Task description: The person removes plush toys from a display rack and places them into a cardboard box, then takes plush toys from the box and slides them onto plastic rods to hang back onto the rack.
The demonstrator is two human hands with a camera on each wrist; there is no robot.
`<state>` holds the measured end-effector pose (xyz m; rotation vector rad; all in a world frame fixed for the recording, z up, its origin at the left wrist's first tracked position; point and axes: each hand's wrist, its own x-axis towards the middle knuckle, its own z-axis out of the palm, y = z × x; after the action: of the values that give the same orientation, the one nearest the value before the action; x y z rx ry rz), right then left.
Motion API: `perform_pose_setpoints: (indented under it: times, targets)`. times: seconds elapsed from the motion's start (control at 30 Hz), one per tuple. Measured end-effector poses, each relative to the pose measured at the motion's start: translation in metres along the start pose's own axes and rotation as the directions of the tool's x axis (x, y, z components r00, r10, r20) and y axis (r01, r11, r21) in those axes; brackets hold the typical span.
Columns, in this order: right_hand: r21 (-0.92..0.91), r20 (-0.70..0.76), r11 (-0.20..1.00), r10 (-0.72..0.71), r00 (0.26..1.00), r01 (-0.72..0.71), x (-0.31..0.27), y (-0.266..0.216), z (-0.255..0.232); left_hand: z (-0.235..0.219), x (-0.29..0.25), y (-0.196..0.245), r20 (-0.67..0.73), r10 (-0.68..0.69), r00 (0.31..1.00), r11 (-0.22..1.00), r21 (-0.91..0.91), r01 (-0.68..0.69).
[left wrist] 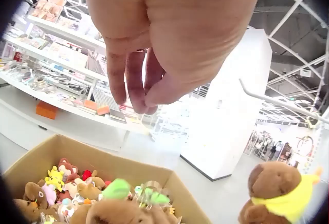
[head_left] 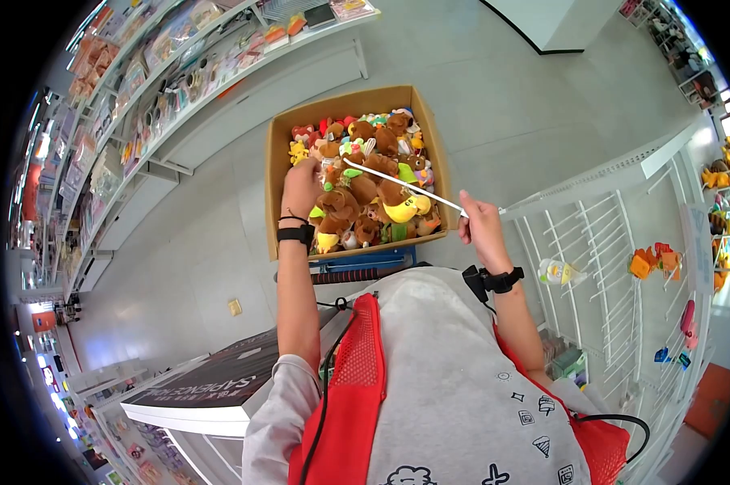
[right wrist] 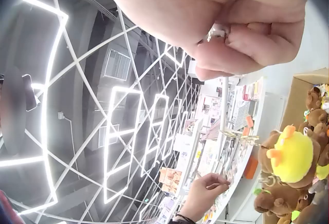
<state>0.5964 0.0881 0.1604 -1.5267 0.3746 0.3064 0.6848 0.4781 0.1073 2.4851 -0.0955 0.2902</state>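
Note:
My right hand (head_left: 482, 226) grips one end of a thin white display hook (head_left: 409, 187), which slants up and left over an open cardboard box (head_left: 277, 218). Brown plush toys (head_left: 338, 206) fill the box, mixed with yellow and green ones. In the left wrist view, a brown plush with a yellow part (left wrist: 275, 185) appears below the hook. A yellow plush (right wrist: 292, 154) with orange parts shows large in the right wrist view. My left hand (head_left: 302, 190) is over the box's left side, near the hook's far end. Its fingers bend loosely toward the thumb, with nothing visible between them.
A white wire rack (head_left: 591, 259) stands at my right, with a few small items hanging on it. Long white shelves (head_left: 219, 97) of packaged goods curve along the left. Behind the box is a white pillar (head_left: 555, 24). Blue metal (head_left: 373, 263) shows under the box's near edge.

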Motion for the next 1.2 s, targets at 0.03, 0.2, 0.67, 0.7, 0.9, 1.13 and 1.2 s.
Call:
perform_pose_setpoints:
  times: [0.03, 0.2, 0.67, 0.7, 0.9, 1.13, 1.2]
  targets:
    - [-0.003, -0.002, 1.0, -0.017, 1.0, 0.017, 0.0, -0.003, -0.001, -0.004, 0.001, -0.004, -0.059, 0.071, 0.996, 0.997, 0.047, -0.068]
    - [-0.043, 0.01, 0.998, -0.044, 0.999, 0.044, 0.004, -0.005, 0.001, -0.001, 0.001, 0.041, -0.187, 0.153, 0.97, 0.987, 0.071, -0.142]
    - [-0.074, 0.027, 0.997, -0.03, 0.999, 0.032, -0.001, 0.001, 0.008, 0.054, -0.026, 0.109, 0.171, 0.364, 0.915, 0.931, -0.029, -0.365]
    - [-0.073, 0.024, 0.997, -0.027, 0.999, 0.029, -0.002, 0.002, 0.007, 0.057, -0.028, 0.102, 0.163, 0.327, 0.931, 0.943, 0.01, -0.333]
    - [-0.193, -0.049, 0.98, -0.055, 0.997, 0.044, -0.004, 0.011, -0.01, 0.083, -0.034, 0.037, -0.079, 0.228, 0.97, 0.936, 0.291, -0.196]
    - [-0.578, -0.092, 0.789, -0.315, 0.945, 0.206, 0.002, 0.031, -0.037, 0.099, -0.076, 0.015, -0.072, -0.019, 0.997, 0.999, -0.029, 0.017]
    - [-0.626, -0.05, 0.742, -0.346, 0.937, 0.24, 0.002, 0.032, -0.037, 0.103, -0.094, 0.03, 0.005, -0.091, 0.996, 0.961, -0.261, 0.089]
